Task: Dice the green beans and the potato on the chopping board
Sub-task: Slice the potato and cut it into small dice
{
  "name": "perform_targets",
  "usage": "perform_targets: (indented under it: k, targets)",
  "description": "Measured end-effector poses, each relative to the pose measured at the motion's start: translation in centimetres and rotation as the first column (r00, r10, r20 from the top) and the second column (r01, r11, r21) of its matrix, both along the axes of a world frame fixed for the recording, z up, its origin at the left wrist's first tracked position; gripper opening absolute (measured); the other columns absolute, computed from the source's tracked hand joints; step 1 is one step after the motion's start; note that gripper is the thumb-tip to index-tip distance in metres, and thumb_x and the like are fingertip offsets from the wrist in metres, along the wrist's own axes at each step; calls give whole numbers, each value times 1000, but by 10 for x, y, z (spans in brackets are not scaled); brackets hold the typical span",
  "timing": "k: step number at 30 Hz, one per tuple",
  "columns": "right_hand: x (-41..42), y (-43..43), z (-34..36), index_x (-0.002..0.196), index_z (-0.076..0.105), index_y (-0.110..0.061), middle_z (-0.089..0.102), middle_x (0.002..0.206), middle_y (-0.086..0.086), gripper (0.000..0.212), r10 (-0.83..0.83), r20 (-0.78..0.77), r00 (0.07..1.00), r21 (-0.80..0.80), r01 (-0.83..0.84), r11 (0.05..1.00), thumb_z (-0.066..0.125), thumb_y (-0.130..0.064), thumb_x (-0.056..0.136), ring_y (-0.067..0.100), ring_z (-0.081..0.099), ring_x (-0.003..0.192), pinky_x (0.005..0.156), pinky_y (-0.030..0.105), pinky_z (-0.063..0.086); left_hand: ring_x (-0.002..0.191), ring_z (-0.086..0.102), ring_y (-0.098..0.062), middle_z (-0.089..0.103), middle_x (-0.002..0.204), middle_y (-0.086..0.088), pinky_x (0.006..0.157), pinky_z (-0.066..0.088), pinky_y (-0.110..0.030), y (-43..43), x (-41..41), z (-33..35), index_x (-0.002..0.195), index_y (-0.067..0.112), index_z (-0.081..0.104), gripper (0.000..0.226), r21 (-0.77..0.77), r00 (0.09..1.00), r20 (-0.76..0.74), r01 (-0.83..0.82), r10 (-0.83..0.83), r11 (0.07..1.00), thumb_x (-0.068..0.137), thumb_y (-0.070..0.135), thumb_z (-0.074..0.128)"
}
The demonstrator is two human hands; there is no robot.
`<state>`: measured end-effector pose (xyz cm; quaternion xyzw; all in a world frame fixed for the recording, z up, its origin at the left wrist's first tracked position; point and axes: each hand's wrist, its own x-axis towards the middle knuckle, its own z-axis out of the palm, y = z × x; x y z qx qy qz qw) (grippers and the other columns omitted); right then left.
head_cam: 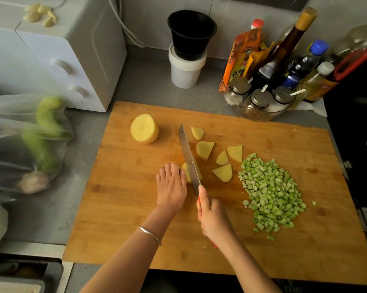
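Beans (270, 193) lie diced at lower right of the board (136, 229), while the right hand (212, 218) grips the knife (188, 159), left hand (171, 187) pinning one potato piece (185, 172); the half (144, 129) at upper left waits uncut.

Left hand (171, 188): palm down, fingers together, bracelet at wrist, pressing downward. Right hand (212, 216): closed in a grip, forefinger extended forward; both forearms bare.

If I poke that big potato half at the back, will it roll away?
Probably not: the potato half seems to rest on a flat cut face on the board. It looks solid and stiff, and its peeled surface may be slippery.
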<state>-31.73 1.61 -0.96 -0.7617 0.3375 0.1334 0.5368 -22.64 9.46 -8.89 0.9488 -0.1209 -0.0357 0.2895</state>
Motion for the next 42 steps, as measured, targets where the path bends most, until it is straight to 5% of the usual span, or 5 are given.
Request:
perform_targets:
  k: [10, 20, 32, 42]
  targets:
    - [12, 2, -18, 53, 37, -20, 33, 39, -9, 58, 13, -32, 999, -89, -16, 996, 26, -58, 95, 4, 31, 37, 45, 22, 23, 89, 39, -24, 47, 99, -8, 80, 30, -35, 0, 0, 0, 95, 12, 46, 46, 14, 1000, -21, 20, -19, 1000, 93, 40, 9]
    - [14, -11, 4, 64, 37, -16, 27, 48, -5, 55, -42, 76, 996, 123, 33, 992, 31, -60, 95, 8, 24, 39, 42, 23, 19, 86, 32, -16, 39, 96, 3, 82, 30, -33, 4, 3, 2, 93, 21, 36, 39, -80, 996, -84, 25, -31, 997, 91, 48, 8]
    - [6, -1, 6, 60, 35, -17, 28, 46, -6, 55, 4, 63, 998, 84, -10, 996, 29, -57, 98, 9, 25, 38, 41, 21, 20, 96, 34, -16, 45, 102, 3, 84, 24, -32, 21, 2, 6, 95, 22, 50, 19, -105, 987, -162, -1, -16, 994, 99, 37, 38]
    - [8, 2, 1, 57, 33, -18, 28, 43, -7, 57, 16, 23, 1000, 52, -17, 999, 26, -58, 98, 8, 25, 37, 45, 26, 20, 98, 34, -17, 44, 104, 2, 85, 25, -34, 21, 3, 7, 98, 23, 52, 19, -81, 984, -176, 8, -22, 997, 99, 37, 39]
